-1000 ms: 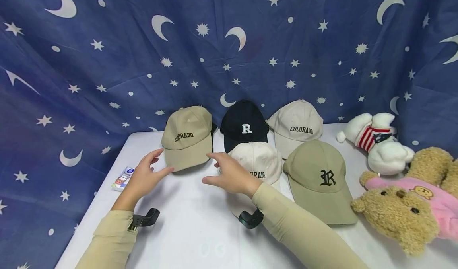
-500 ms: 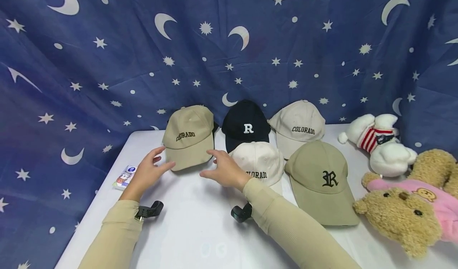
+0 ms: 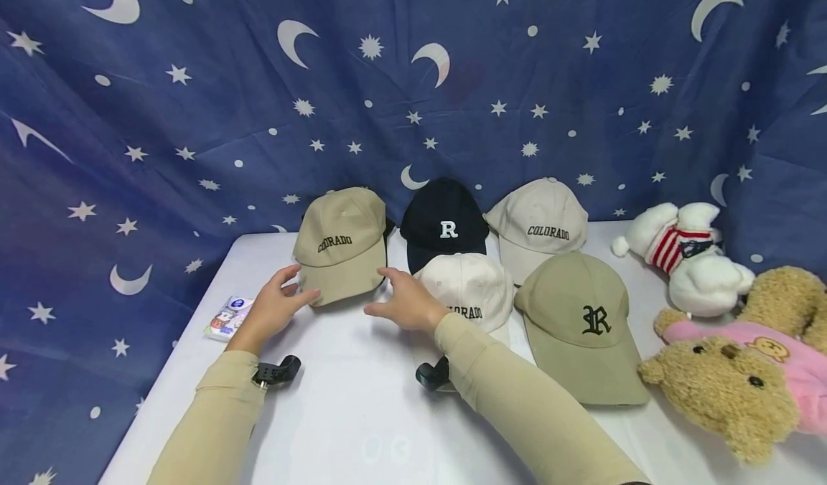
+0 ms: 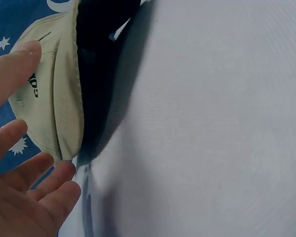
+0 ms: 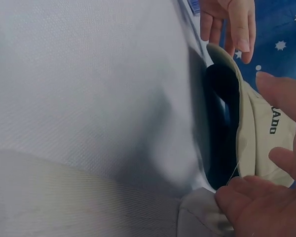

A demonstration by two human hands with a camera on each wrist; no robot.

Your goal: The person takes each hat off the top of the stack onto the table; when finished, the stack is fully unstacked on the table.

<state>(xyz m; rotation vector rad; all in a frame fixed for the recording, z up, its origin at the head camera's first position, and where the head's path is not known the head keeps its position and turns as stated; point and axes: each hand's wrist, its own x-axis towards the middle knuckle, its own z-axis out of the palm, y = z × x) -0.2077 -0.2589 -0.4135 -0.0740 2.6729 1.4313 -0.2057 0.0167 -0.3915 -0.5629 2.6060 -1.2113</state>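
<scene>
A khaki baseball cap (image 3: 342, 227) lettered COLORADO sits at the back left of the white table, brim toward me. Dark fabric of something behind it peeks out at both sides. My left hand (image 3: 274, 309) is at the left corner of the brim, thumb and fingers spread apart. At the brim's right corner is my right hand (image 3: 413, 302), its fingers loosely bent. Neither hand grips the cap. In the left wrist view the cap's brim (image 4: 69, 94) shows edge-on beside the fingertips, with its dark underside visible. The right wrist view shows the brim (image 5: 244, 118) between both hands.
Right of it stand a black cap (image 3: 442, 216), a cream COLORADO cap (image 3: 543, 212), a white cap (image 3: 461, 284) partly behind my right hand, and an olive cap (image 3: 571, 291). A small printed packet (image 3: 229, 318) lies left. A white plush (image 3: 704, 284) and teddy bear (image 3: 723, 392) lie right.
My left hand has shifted slightly right, closer to the brim. The right hand has shifted only a little beside the brim. The caps have stayed in place, while the view has tilted slightly.
</scene>
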